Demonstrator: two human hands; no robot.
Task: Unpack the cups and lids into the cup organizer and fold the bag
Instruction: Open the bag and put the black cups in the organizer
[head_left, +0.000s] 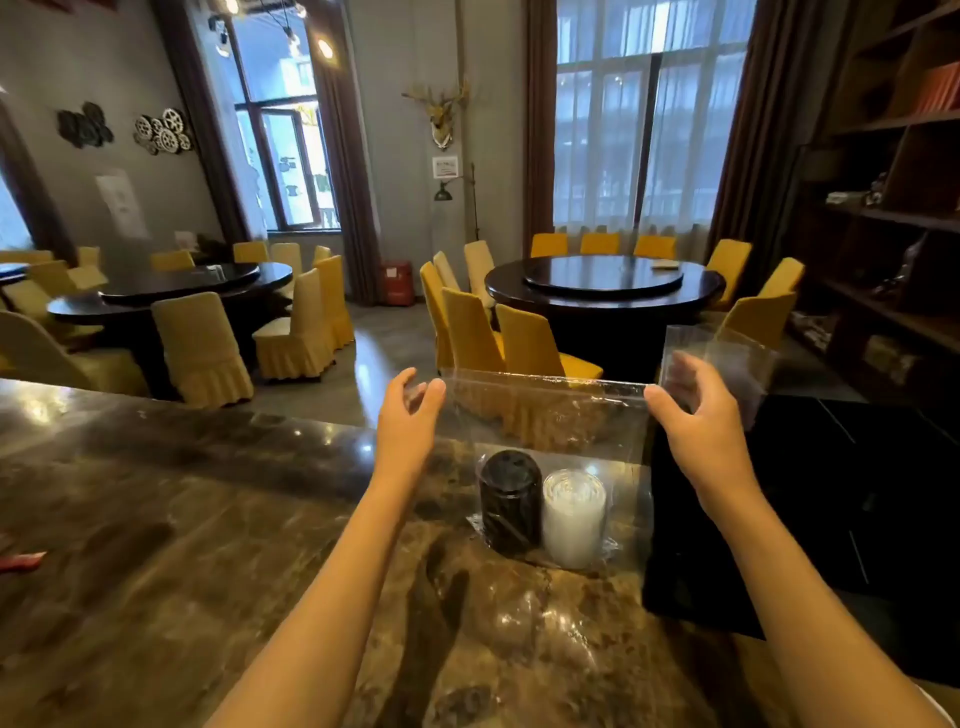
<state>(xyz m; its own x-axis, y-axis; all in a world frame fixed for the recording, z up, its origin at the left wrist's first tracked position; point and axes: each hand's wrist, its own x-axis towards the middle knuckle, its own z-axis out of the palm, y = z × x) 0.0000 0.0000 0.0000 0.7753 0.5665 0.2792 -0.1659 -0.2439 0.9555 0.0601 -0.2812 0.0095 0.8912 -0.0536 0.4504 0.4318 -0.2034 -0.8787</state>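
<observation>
A clear plastic bag (545, 415) hangs stretched above the marble counter, its top edge held between my two hands. My left hand (410, 410) pinches the bag's left corner. My right hand (701, 421) grips the right corner, where a flap of the bag rises behind the fingers. Seen through the bag, a black stack of lids (510, 501) and a white stack of lids (574, 517) stand side by side on the counter, each in thin clear wrap. No cups or cup organizer are recognisable in view.
The brown marble counter (208, 519) stretches left and toward me. A black surface (810, 499) lies at the right. A red object (21, 560) sits at the counter's left edge. Beyond the counter are round dark tables and yellow chairs.
</observation>
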